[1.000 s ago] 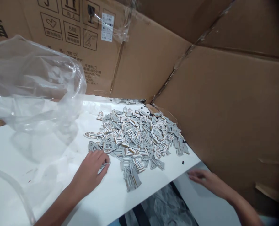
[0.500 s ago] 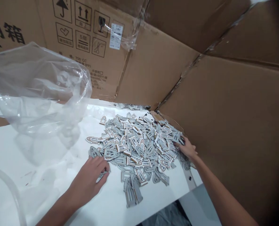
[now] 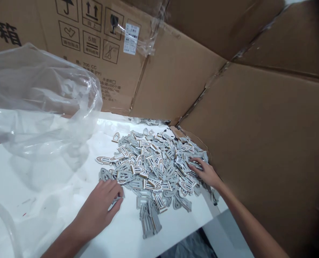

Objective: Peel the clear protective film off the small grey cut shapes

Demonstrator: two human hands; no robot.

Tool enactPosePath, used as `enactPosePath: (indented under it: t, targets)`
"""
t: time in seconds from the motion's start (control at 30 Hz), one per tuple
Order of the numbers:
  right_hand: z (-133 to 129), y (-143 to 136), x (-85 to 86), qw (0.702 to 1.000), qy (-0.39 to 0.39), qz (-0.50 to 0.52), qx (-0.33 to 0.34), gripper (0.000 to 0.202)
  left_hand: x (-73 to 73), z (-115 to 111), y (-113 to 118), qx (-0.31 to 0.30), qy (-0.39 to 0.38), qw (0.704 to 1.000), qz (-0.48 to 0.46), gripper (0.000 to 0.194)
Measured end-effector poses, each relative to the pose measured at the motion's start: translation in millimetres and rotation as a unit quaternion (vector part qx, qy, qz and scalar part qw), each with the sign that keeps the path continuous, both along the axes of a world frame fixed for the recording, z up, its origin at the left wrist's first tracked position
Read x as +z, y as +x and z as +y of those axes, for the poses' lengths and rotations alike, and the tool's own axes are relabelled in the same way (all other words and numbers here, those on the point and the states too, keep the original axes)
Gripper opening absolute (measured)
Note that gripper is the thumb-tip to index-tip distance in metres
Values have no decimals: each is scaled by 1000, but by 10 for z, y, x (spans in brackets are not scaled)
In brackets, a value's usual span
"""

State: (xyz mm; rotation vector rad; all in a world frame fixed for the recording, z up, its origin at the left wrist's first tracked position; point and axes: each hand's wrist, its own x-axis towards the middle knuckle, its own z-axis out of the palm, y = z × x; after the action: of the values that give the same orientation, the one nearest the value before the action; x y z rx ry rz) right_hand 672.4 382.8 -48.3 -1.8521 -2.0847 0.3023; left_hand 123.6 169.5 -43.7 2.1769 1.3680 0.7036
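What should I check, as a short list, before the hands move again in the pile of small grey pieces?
1. Left hand rests at the near-left edge of the pile of grey pieces: ok.
2. Right hand lies on the pile's right side: ok.
3. Whether either hand grips a piece: cannot tell.
4. Pieces near the table edge could slip off: not ok.
5. Clear plastic bag lies apart from the pile: ok.

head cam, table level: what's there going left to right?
Crumpled clear plastic bag → left hand at the near-left edge of the pile → heap of flat grey die-cut pieces → right hand on the pile's right side → brown cardboard wall.
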Motion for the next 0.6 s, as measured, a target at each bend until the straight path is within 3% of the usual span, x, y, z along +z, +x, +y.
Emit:
enactPosePath:
  t: [0.3,0.47,0.6]
  targets:
    - [711,160,-29,979,18,-83,-184,41,53,13,20,6,-15,1000,-6,13]
    - [822,89,-35,973,37,-95,-208,42,54,19,31,9,-10,1000,-4,12]
    - [833,52,55,974,44,-64,-215,41,51,17,28,6,-2,1000,-12,12]
